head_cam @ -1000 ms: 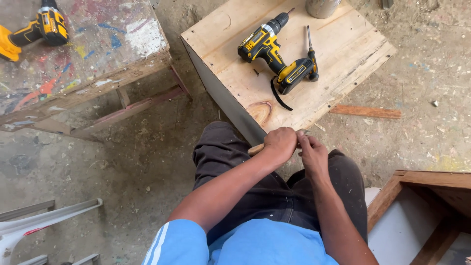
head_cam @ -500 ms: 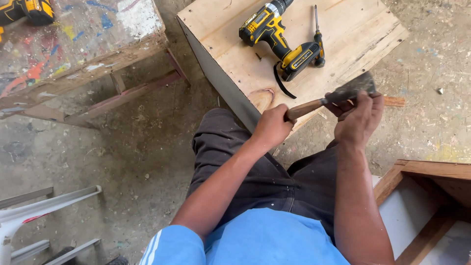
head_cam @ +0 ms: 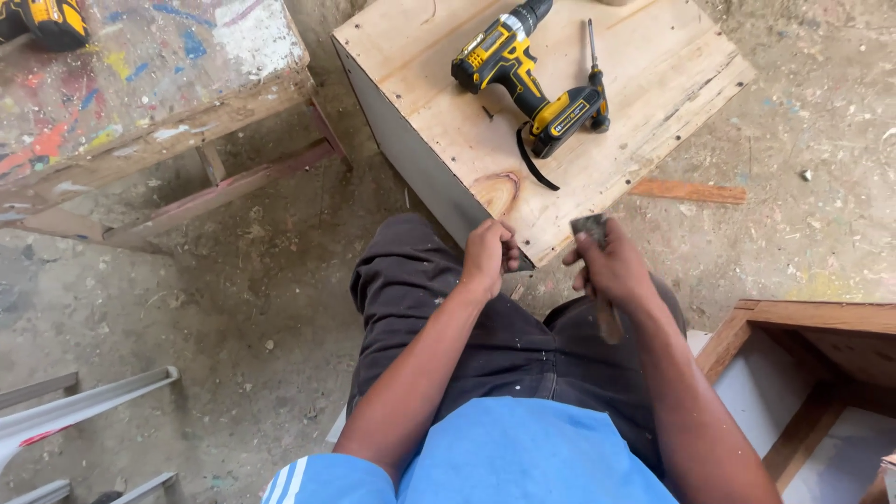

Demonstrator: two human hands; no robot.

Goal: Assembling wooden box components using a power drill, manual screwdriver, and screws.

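Hammer [head_cam: 597,271] sat clenched in the right hand [head_cam: 611,266], head up, handle down over the lap, just off the plywood box [head_cam: 644,84] corner. Left hand [head_cam: 487,254] pinched something small at that edge; likely nailing, needing a steady aimed strike

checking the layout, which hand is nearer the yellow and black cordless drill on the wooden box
Right. The right hand, gripping a wooden-handled hammer, sits below the yellow and black cordless drill; the left hand is slightly farther, down-left.

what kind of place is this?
Likely a small woodworking shop: a cordless drill lies on a plywood box, a paint-stained workbench stands beside it, and the dusty floor holds wood scraps.
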